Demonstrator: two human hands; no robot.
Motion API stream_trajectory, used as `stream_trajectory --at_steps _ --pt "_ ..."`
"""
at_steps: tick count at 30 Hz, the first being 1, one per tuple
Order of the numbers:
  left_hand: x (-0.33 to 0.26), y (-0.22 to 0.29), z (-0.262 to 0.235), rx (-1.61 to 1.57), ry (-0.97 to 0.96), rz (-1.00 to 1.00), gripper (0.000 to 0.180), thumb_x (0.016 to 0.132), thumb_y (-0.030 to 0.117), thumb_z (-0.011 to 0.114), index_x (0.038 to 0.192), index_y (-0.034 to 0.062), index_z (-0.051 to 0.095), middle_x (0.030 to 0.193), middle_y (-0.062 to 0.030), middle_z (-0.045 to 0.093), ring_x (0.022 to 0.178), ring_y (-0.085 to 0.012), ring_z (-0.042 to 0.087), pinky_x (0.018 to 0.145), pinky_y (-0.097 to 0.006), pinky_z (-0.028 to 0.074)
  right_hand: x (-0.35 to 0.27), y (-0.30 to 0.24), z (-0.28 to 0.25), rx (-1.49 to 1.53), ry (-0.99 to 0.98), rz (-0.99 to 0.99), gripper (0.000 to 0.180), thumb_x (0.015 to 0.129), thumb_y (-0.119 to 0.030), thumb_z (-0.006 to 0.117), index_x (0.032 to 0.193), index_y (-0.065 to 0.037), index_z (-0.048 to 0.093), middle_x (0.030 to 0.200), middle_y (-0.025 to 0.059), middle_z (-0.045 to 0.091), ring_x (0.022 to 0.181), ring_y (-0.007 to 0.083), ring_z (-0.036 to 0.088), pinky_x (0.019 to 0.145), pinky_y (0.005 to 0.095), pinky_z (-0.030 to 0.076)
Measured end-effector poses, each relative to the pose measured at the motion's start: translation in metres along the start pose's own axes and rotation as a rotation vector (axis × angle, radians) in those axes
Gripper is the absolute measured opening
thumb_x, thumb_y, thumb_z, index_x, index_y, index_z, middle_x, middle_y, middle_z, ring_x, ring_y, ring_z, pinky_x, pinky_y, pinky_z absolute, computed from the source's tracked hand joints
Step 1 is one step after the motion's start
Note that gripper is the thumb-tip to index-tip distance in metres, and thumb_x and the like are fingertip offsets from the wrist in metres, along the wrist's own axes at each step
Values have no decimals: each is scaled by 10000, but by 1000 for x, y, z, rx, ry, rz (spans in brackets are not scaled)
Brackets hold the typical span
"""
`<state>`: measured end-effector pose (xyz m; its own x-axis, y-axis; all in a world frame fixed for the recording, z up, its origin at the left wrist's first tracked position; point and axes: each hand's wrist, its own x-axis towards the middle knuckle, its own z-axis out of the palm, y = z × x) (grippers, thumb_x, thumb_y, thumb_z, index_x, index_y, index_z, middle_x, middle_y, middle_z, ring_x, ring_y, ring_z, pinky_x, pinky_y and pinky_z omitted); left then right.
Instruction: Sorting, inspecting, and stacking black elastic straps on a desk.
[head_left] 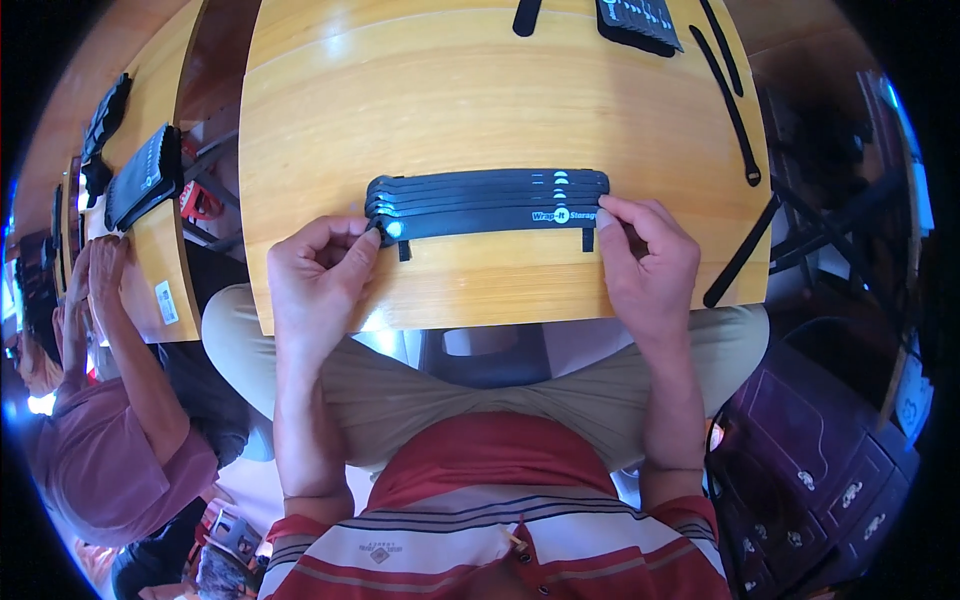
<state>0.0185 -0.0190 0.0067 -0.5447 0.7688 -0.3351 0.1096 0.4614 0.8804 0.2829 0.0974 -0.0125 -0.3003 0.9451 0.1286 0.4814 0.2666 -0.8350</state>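
Light yellow wooden surface, fanned row of flat black straps near its front edge, a second black bundle at the far edge, loose long black straps on the right, one strap seemingly overhanging the right corner

A glossy yellow wooden tabletop carries loose black straps and a black strap bundle at its far edge. A dark carved wooden cabinet stands lower right.
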Motion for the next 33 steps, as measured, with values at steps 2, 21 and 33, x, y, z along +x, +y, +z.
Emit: stream_trajectory --at_steps 2,21,33 --pt "0 0 -1 10 -3 -2 98 933 21 718 988 -61 715 748 -8 668 592 -22 549 511 -180 421 0 -1 0 3 9 -12 117 899 -22 690 990 45 720 827 137 689 663 196 657 610 311 507" --pt "1 -1 -1 22 -9 19 96 927 22 727 984 -54 719 766 -16 676 596 -26 553 513 -178 430 2 -3 1 -37 15 -20 98 891 -20 682 959 41 716 788 137 672 644 227 654 607 336 508" --pt "1 -2 1 31 7 22 99 923 21 728 980 -59 718 748 -17 669 596 -24 545 512 -179 419 2 -6 2 -56 29 -15 94 886 -28 683 948 34 716 791 145 670 647 248 658 604 352 506"
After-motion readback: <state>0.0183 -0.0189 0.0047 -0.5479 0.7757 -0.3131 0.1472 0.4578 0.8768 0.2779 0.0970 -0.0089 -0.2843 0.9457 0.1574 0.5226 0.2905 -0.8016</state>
